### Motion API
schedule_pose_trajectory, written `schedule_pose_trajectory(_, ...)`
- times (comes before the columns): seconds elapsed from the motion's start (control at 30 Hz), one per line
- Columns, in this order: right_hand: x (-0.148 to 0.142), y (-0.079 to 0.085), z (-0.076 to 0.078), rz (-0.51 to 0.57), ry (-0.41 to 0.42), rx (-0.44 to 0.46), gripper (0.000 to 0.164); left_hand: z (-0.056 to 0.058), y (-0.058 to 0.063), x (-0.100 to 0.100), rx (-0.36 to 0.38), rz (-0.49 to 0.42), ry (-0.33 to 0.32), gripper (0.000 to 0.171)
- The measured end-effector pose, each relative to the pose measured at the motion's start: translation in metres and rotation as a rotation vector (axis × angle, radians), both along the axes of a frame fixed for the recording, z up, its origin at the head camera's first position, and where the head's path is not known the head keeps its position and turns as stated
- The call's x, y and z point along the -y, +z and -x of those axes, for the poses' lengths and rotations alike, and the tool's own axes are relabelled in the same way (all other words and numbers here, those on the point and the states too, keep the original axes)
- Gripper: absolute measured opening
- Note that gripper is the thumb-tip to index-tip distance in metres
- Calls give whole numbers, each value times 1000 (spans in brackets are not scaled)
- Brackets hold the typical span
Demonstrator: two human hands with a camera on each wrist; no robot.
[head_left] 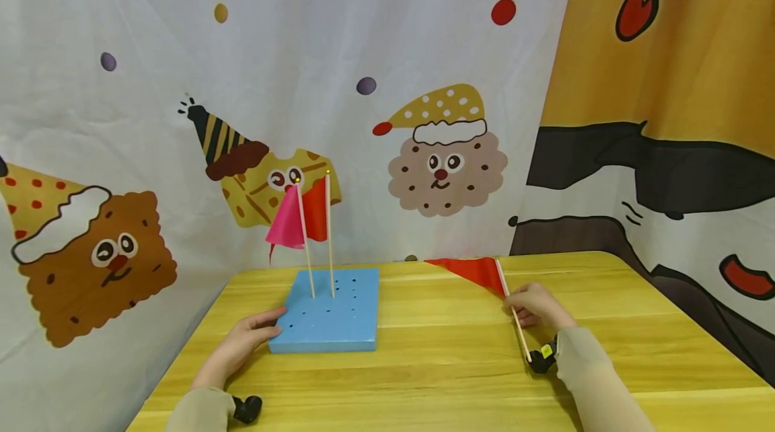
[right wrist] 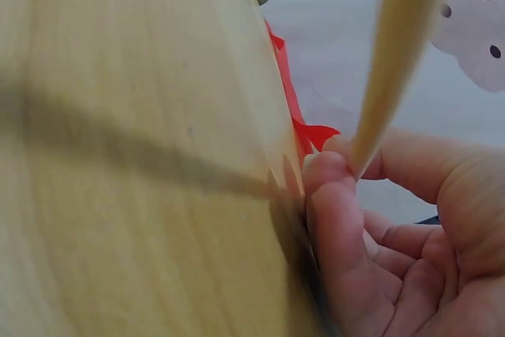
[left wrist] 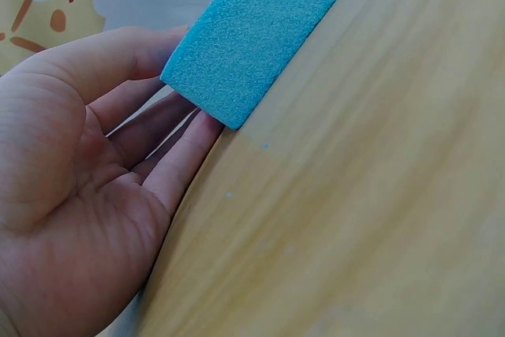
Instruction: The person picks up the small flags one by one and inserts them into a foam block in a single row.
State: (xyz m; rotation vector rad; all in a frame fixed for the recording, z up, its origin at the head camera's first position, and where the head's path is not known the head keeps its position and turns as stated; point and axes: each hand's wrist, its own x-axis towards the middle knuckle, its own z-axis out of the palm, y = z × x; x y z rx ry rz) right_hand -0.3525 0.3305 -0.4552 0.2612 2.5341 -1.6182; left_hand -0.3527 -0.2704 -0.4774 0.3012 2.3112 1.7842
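Note:
My left hand (head_left: 245, 338) rests at the left side of a blue foam block (head_left: 339, 334), its fingers fairly straight against the edge. In the left wrist view, the fingertips touch the end of the foam block (left wrist: 245, 45) near its corner. Two flags on thin wooden sticks stand upright in the block's holes: a pink flag (head_left: 289, 220) and a red flag (head_left: 316, 211). Over the right part of the table, my right hand (head_left: 539, 305) pinches the stick of another red flag (head_left: 478, 272). That stick (right wrist: 394, 53) slants up close to the right wrist camera.
Several small holes dot the block's top. The light wooden table (head_left: 448, 365) reaches back to a hanging cloth (head_left: 290, 35) printed with cartoon biscuits in hats. Each wrist bears a small black camera (head_left: 247, 410).

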Motion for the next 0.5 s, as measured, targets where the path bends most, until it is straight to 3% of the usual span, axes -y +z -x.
schedule_pose_trajectory(0.2, -5, 0, 1, 83, 58, 2, 36, 0, 1, -1, -3, -2, 6, 58)
schedule_pose_trajectory(0.5, -4, 2, 1, 193, 44, 19, 38, 1, -1, -1, -3, -7, 7, 57)
